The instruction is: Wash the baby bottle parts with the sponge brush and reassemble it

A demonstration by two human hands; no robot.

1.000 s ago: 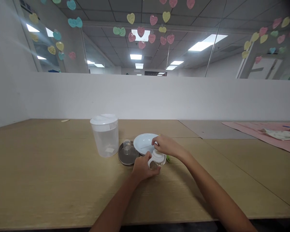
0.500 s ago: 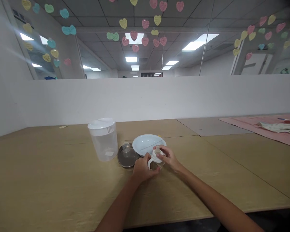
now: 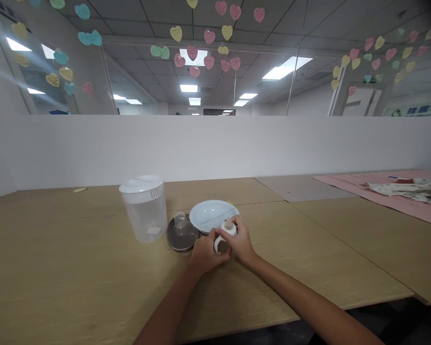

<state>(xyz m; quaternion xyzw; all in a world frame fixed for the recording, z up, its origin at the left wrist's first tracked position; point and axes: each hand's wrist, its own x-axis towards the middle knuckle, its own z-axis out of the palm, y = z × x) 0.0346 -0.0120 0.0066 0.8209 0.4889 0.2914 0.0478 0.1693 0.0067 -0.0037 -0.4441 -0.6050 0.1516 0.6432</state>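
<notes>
Between my two hands is a baby bottle (image 3: pixel 228 226) with a white collar, a side handle and a clear teat on top. My left hand (image 3: pixel 205 251) grips its body and handle from the left, low down. Around the white collar, from the right, my right hand (image 3: pixel 242 242) is closed, its thumb across the front. Much of the bottle's body is hidden by the fingers. Just behind the bottle lies a white plate (image 3: pixel 210 211) with a thin clear stick across it. A dark round metal tray (image 3: pixel 179 242) sits left of my hands, with a clear dome cap (image 3: pixel 180 220) on it.
A translucent bucket (image 3: pixel 145 215) with a white lid stands left of the tray. On the table's far right, a pink cloth (image 3: pixel 345 182) carries crumpled white fabric (image 3: pixel 398 189). A white wall (image 3: pixel 208 148) with glass above it rises behind the wooden table (image 3: pixel 93 268).
My right hand has shifted round the collar, its thumb now across the front and its fingers behind. The view has turned slightly right, so everything sits further left.
</notes>
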